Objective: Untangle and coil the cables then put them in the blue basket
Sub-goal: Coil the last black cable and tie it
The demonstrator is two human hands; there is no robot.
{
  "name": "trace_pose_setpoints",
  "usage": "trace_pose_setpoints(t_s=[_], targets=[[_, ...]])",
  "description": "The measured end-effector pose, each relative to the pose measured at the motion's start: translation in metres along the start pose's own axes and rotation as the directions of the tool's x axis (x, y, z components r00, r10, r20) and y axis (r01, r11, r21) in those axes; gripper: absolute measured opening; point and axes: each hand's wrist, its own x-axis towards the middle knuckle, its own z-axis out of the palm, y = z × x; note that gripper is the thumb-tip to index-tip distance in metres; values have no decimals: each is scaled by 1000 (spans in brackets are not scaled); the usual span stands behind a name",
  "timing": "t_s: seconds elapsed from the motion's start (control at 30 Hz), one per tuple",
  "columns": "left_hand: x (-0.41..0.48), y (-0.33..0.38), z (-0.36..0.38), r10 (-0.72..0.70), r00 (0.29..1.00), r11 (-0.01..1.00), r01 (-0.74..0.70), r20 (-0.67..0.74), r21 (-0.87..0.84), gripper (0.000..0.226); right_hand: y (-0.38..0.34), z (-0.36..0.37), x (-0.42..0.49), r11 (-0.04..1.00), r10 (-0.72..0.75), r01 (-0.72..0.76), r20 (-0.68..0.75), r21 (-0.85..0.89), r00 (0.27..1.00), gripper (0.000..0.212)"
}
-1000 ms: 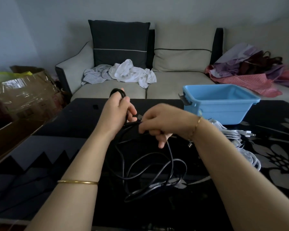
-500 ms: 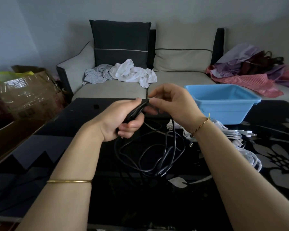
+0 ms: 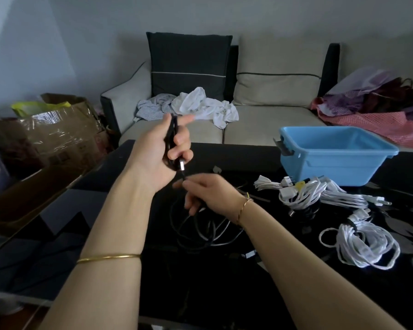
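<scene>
Table (image 3: pixel 200 294): dark and glossy, under both forearms.
Black cable (image 3: pixel 200 236): loose loops lie on the table just below the right hand; one strand rises through that hand to the left hand.
Right hand (image 3: pixel 212 194): low, with fingers curled, pinching that strand just under the left hand.
White cables (image 3: pixel 365 244): one coil lies right of the right forearm and a second bunch lies further back, right of the right hand; both are on the table.
Left hand (image 3: pixel 157 153): raised and apart from the right, with fingers wrapped round a folded bunch of the black cable and the index finger pointing out; a silver plug (image 3: pixel 181 166) sticks out below the fist.
Basket (image 3: pixel 329 163): blue, on the table just beyond the white cables, well right of both hands.
Sofa (image 3: pixel 260 129): beyond the left hand, with clothes on its seat.
</scene>
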Motion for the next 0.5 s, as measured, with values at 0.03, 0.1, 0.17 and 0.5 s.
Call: trace_pose_setpoints(t_s=[0.03, 0.1, 0.17, 0.5], targets=[[1, -1, -4, 46, 996, 998, -44, -73, 33, 44, -4, 2, -1, 999, 37, -33, 89, -41, 995, 25], [2, -5, -11, 126, 975, 988, -106, -183, 114, 42, -14, 3, -4, 991, 61, -35, 208, -126, 976, 23], [4, -9, -17, 201, 938, 966, -142, -283, 215, 41, -24, 0, -8, 969, 72, -3, 271, -247, 960, 23], [7, -26, -36, 446, 882, 268, 28, -150, 963, 32, -45, -33, -18, 986, -59, 31, -171, -162, 983, 9]])
